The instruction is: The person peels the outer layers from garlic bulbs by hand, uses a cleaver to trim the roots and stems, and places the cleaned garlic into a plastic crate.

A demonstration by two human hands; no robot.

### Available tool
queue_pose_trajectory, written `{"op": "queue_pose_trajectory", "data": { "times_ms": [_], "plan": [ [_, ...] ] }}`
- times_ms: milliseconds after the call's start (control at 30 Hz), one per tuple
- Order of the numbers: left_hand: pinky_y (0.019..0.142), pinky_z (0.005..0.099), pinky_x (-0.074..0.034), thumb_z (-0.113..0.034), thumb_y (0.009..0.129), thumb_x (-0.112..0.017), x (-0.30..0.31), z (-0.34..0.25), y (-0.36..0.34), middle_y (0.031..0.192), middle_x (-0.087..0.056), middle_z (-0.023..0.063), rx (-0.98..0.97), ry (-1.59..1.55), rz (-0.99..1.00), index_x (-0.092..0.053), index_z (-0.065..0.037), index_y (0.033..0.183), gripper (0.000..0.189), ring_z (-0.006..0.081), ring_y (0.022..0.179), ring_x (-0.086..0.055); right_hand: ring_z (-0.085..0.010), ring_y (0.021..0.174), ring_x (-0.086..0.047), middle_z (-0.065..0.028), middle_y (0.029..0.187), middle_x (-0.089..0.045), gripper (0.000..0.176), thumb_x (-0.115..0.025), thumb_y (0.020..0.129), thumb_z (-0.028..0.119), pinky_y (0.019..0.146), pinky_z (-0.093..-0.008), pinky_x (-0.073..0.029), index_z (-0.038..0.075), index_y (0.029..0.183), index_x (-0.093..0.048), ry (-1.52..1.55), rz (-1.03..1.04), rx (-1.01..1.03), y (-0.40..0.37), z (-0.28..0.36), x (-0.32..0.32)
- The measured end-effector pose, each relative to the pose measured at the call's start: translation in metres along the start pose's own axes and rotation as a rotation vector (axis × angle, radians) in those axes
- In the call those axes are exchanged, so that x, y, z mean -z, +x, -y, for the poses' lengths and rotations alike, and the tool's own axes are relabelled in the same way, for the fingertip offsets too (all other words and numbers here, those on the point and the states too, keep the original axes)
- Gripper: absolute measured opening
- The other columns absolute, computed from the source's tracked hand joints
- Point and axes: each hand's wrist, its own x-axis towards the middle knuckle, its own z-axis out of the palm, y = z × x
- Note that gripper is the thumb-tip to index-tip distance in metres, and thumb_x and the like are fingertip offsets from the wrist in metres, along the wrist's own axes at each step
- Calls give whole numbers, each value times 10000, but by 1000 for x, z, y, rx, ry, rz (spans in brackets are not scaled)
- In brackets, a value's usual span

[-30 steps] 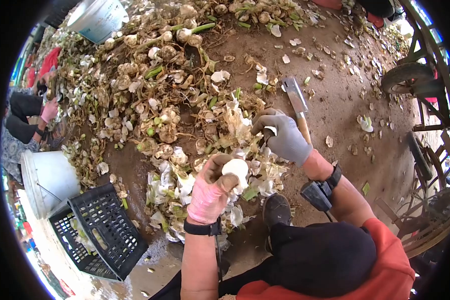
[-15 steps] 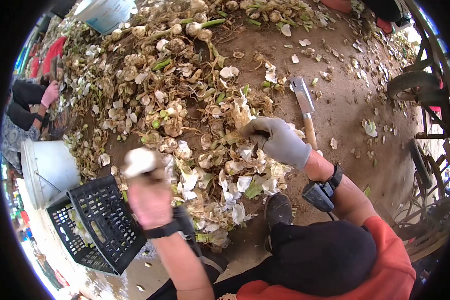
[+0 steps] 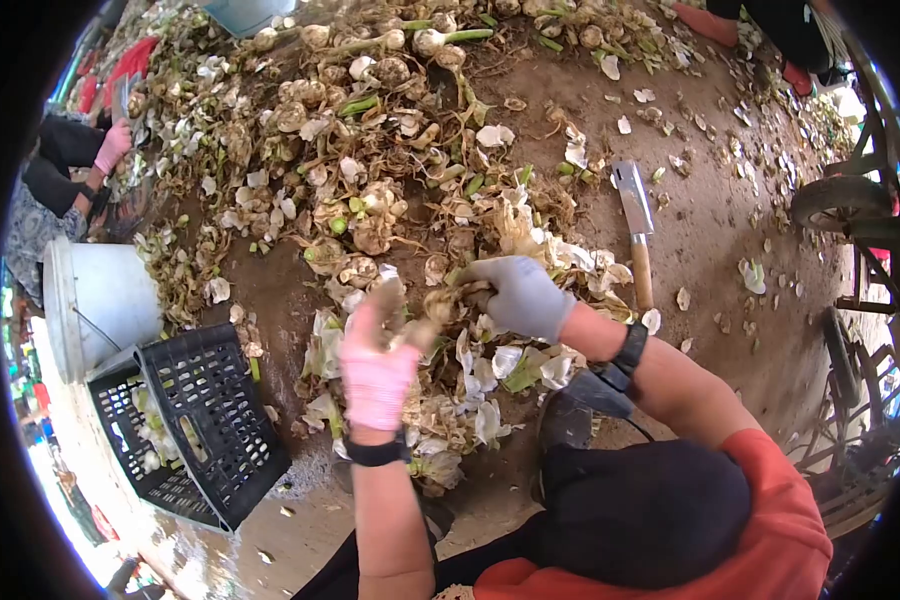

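Note:
My left hand (image 3: 378,375), in a pink glove with dirty fingers, is over the garlic pile, thumb and fingers apart and slightly blurred. Nothing shows between them. Just right of it, my right hand (image 3: 522,297) in a grey glove pinches a brown, rooty garlic bulb (image 3: 440,303) at the pile. White and tan peelings (image 3: 480,365) lie beneath both hands. A cleaver (image 3: 634,210) with a wooden handle rests on the soil to the right of my right hand.
At the left stand a black crate (image 3: 210,420) holding pale bulbs and a white bucket (image 3: 110,305). A person's pink-gloved hand (image 3: 113,147) is at the upper left. A blue-white bucket (image 3: 245,14) stands at the top, a wheeled metal frame (image 3: 860,205) at the right.
My left hand has moved right from beside the crate toward my right hand, and the white bulb it held is gone from it. My right hand has shifted slightly left and down.

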Motion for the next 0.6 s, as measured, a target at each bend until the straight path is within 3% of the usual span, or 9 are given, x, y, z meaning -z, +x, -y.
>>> {"op": "queue_pose_trajectory", "data": {
  "times_ms": [33,67,133,167,200,267,300,400,600],
  "plan": [
    [1010,366,-469,-22,696,-780,-13,9,-1,1327,-539,97,-118,112,82,-518,-94,1350,708,232,1195,-529,-330,876,-669,-202,923,-693,270,-619,821,119,800,-399,-514,59,1075,-685,60,-50,-31,-5,0,8],
    [1021,368,-459,16,695,-766,-24,16,-2,1351,-503,96,-222,319,112,-488,-82,1368,735,231,1225,-499,-330,876,-669,-202,923,-693,270,-619,821,119,800,-399,-514,59,1075,-685,60,-60,-38,-11,1,17],
    [1010,345,-456,29,719,-747,-41,29,-4,1285,-541,92,-228,177,118,-496,-42,1330,664,214,1177,-529,-318,853,-676,-193,932,-693,298,-644,818,109,780,-377,-515,58,1109,-679,280,-90,-26,-25,-2,31],
    [987,327,-458,46,745,-721,-49,47,-1,1216,-565,95,-180,100,97,-506,-11,1288,587,191,1125,-550,-235,828,-677,-160,923,-706,311,-654,841,117,757,-334,-515,3,1131,-654,263,-155,123,-24,-21,27],
    [987,327,-458,46,745,-721,-53,42,0,1216,-565,95,-189,98,112,-506,-11,1288,587,191,1125,-550,-235,828,-677,-160,923,-706,311,-654,841,117,757,-334,-515,3,1131,-654,261,-171,117,-29,-21,32],
    [969,311,-460,59,754,-704,-60,28,1,1182,-576,98,-243,8,182,-507,7,1270,555,176,1085,-559,-136,814,-637,-101,918,-701,317,-653,883,133,737,-292,-510,-50,1141,-628,591,-161,-197,-40,-19,40],
    [963,310,-463,66,748,-699,-66,18,-2,1168,-573,94,-234,-97,191,-508,5,1261,551,176,1069,-561,-74,812,-585,-41,916,-674,309,-656,913,156,725,-256,-500,-61,1131,-625,822,-182,-167,-47,-7,46],
    [999,337,-419,-43,715,-752,-80,5,-4,1168,-563,103,-236,-82,148,-555,-5,1212,536,215,1097,-543,-65,811,-582,-18,933,-670,292,-667,918,179,712,-246,-497,-25,1123,-633,1031,-243,-165,-52,-9,40],
    [968,325,-430,-59,702,-760,-82,-1,-6,1140,-571,104,-177,-185,163,-561,-6,1189,529,210,1051,-553,-59,820,-578,-13,927,-661,237,-668,925,174,703,-244,-496,-13,1065,-629,933,-297,-42,-53,-1,39]
  ]
}}
